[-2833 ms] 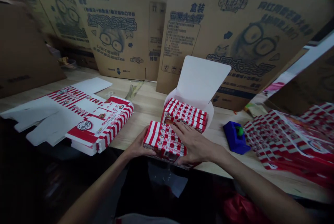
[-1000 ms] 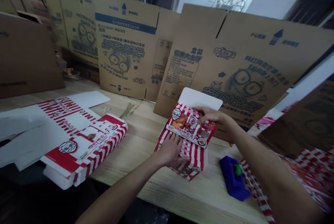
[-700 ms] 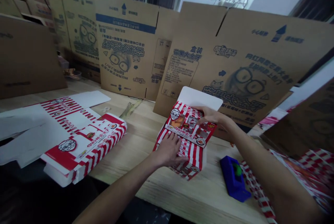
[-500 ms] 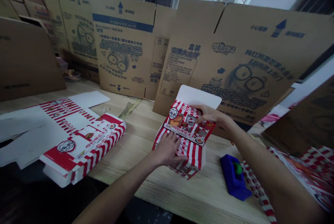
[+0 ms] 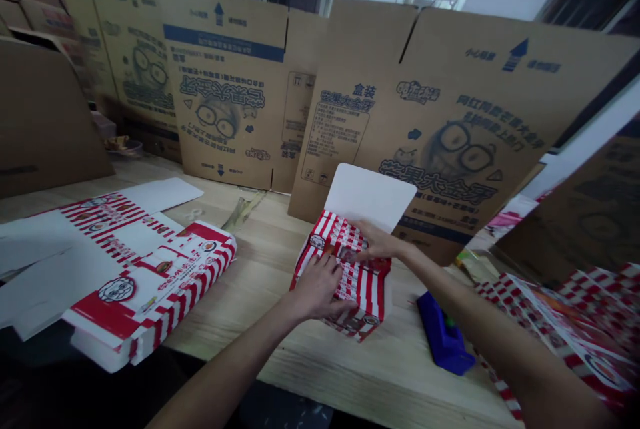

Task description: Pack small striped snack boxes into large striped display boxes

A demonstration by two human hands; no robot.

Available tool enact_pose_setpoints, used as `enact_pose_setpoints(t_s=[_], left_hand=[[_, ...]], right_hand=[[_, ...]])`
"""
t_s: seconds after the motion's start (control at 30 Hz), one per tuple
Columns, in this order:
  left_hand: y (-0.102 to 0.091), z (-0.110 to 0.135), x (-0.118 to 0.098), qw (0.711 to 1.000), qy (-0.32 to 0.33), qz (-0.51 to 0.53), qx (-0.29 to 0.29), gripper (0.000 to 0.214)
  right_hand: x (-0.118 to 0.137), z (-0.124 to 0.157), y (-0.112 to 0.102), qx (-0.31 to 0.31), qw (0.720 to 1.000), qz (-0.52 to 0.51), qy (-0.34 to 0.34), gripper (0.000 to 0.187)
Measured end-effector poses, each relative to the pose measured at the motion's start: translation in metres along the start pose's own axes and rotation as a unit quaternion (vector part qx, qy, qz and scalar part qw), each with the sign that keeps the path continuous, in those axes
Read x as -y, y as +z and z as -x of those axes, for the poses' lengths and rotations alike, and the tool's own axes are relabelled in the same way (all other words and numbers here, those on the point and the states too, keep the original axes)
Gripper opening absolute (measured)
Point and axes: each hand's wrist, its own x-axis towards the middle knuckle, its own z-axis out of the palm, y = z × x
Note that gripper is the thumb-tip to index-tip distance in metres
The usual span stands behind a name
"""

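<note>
A red-and-white striped carton [image 5: 367,292] stands on the wooden table [image 5: 270,262], its white lid flap [image 5: 370,197] upright at the back. Small striped packs fill it. My left hand [image 5: 317,287] grips the carton's near left side, fingers curled over the top edge. My right hand [image 5: 375,247] lies on the printed inner panel over the packs, fingers stretched flat and pressing on it.
A stack of flat striped carton blanks [image 5: 150,275] lies at the left near the table edge. A blue tape dispenser [image 5: 443,339] sits right of the carton, under my right forearm. More striped blanks [image 5: 565,322] are piled at the right. Large brown cartons [image 5: 235,95] line the back.
The small packs went into the carton. The printed panel my right hand held tilted up now lies down flat over the packs. My left hand stayed on the carton's front.
</note>
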Motion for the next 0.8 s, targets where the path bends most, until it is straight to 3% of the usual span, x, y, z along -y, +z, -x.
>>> enact_pose_setpoints(t_s=[0.13,0.23,0.27,0.33,0.4,0.43,0.5,0.57,0.63,0.7,0.73,0.8], left_hand=[[-0.012,0.002,0.003,0.997,0.026,0.071,-0.013,0.065],[-0.027,0.004,0.022,0.969,-0.013,0.212,-0.124,0.046],[-0.030,0.004,0.032,0.943,-0.063,0.276,-0.172,0.042],[-0.029,0.002,0.054,0.863,-0.188,0.406,-0.236,0.042],[-0.020,-0.003,0.073,0.789,-0.271,0.501,-0.230,0.046],[-0.013,-0.006,0.080,0.768,-0.288,0.531,-0.213,0.049],[0.001,-0.010,0.087,0.757,-0.284,0.562,-0.174,0.054],[0.011,-0.013,0.087,0.730,-0.268,0.615,-0.134,0.055],[0.014,-0.017,0.084,0.673,-0.250,0.688,-0.109,0.055],[0.013,-0.021,0.079,0.617,-0.238,0.743,-0.102,0.058],[0.012,-0.024,0.077,0.602,-0.235,0.756,-0.103,0.059],[0.010,-0.028,0.072,0.601,-0.226,0.760,-0.100,0.062]], right_hand=[[0.004,-0.002,0.021,-0.011,0.995,0.092,0.032,0.097],[0.012,-0.009,0.037,-0.004,0.993,0.100,0.060,0.090],[0.013,-0.012,0.044,0.008,0.994,0.085,0.070,0.092],[0.014,-0.019,0.060,0.031,0.996,0.038,0.077,0.096],[0.013,-0.024,0.070,0.027,0.997,-0.015,0.072,0.100],[0.012,-0.024,0.071,0.020,0.997,-0.038,0.070,0.101],[0.008,-0.020,0.066,0.009,0.995,-0.068,0.068,0.096],[0.004,-0.004,0.055,-0.041,0.992,-0.095,0.065,0.086],[0.002,0.021,0.048,-0.195,0.963,-0.165,0.083,0.076],[0.007,0.049,0.054,-0.374,0.880,-0.262,0.130,0.072],[0.012,0.061,0.062,-0.426,0.838,-0.305,0.152,0.073],[0.027,0.078,0.081,-0.441,0.804,-0.360,0.173,0.077]])
